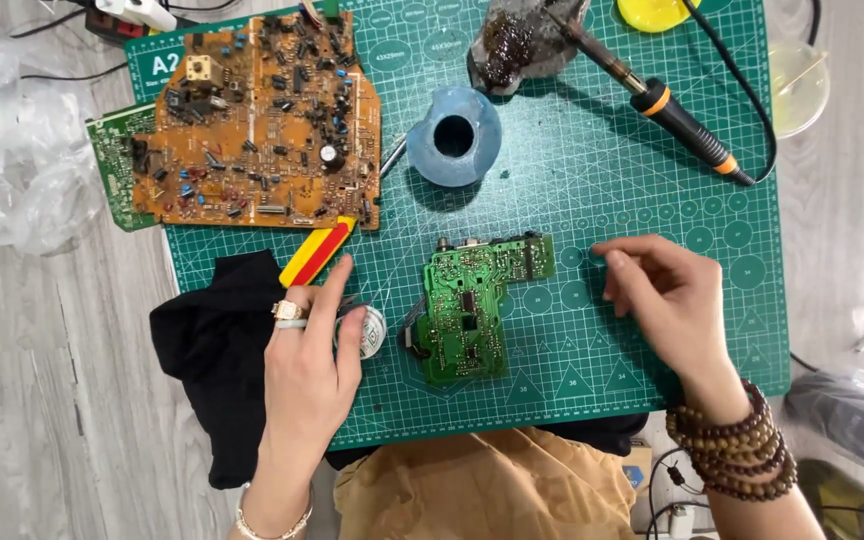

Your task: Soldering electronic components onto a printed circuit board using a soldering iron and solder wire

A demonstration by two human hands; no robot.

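A small green circuit board (472, 305) lies in the middle of the green cutting mat (592, 180). My left hand (310, 350), with a ring on it, rests over a small spool of solder wire (372, 332) just left of the board. A red and yellow tool handle (316, 252) lies above that hand. Right of the board, my right hand (667, 300) hovers over the mat with its fingers loosely curled and nothing visibly in them. Wooden bead bracelets circle that wrist.
A large brown circuit board (262, 120) overlaps another green board (112, 160) at the upper left. A blue round stand (454, 137), a soldering iron (687, 125) on its holder (517, 45), a black cloth (207, 350) and clear plastic bags (12, 150) surround the mat.
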